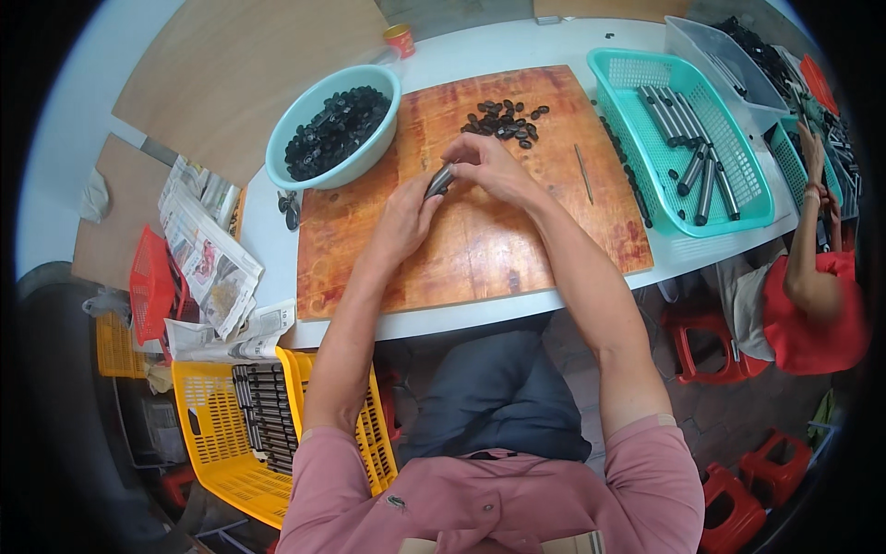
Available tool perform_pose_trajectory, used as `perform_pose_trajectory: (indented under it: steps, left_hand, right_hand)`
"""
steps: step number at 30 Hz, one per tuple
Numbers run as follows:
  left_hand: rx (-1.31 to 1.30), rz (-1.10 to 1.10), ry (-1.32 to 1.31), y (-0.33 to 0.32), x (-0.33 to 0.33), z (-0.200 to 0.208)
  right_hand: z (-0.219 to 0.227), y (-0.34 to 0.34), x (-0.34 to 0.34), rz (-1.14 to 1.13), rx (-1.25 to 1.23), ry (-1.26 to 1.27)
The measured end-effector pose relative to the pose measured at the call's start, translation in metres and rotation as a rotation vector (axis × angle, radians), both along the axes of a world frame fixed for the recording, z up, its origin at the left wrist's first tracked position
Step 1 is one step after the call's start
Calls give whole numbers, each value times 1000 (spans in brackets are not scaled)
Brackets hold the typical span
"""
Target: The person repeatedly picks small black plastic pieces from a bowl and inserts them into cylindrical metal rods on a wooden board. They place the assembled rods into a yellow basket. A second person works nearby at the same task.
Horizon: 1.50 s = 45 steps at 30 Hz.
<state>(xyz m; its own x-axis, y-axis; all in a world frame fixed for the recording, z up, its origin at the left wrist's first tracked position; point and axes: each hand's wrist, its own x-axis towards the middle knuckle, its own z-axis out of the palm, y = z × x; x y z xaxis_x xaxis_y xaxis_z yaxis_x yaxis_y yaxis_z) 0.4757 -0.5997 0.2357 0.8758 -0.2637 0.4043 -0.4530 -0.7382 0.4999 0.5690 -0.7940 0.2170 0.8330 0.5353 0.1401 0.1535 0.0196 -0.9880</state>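
Note:
Over the wooden board (406,286), my left hand (399,222) is closed around a short dark grey metal tube (439,181). My right hand (491,170) is curled at the tube's far end, thumb and fingertips pinched there; whether a small part sits between them is hidden. Beyond my hands, a loose pile of small black oval plastic caps (503,125) lies on the board. To their right rests a thin metal rod (584,174). A pale blue bowl (392,106) full of similar black plastic pieces stands at the left, overlapping the board's edge.
A turquoise basket (646,69) of grey tubes stands at right, a clear bin (692,51) behind it. A yellow crate (208,462) of stacked tubes sits low left, near newspapers (208,249) and a red basket (150,277). A co-worker in red (817,305) sits at far right.

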Motion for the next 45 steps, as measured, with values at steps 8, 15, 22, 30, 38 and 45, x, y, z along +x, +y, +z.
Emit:
perform_pose_trajectory:
  steps: [8,15,22,30,38,45]
  left_hand:
    - [180,116,-221,-12,-3,-18]
    - [142,121,-174,-15,-2,-18]
    - [149,94,-124,-9,-2,-16]
    - [194,121,-32,-15,-6,0]
    - [147,59,-112,-11,2,-5]
    - [88,122,-39,-9,0,-11]
  right_hand:
    - [-3,-4,1,6,-135,-177]
    - [-6,-10,5,48,-188,-222]
    - [-10,-13,7,95,-175,-220]
    - [-13,-8,7,67,-130,-169]
    - [-5,54,23,-330,-639,-425]
    - [-17,60,22,-468,-719,-577]
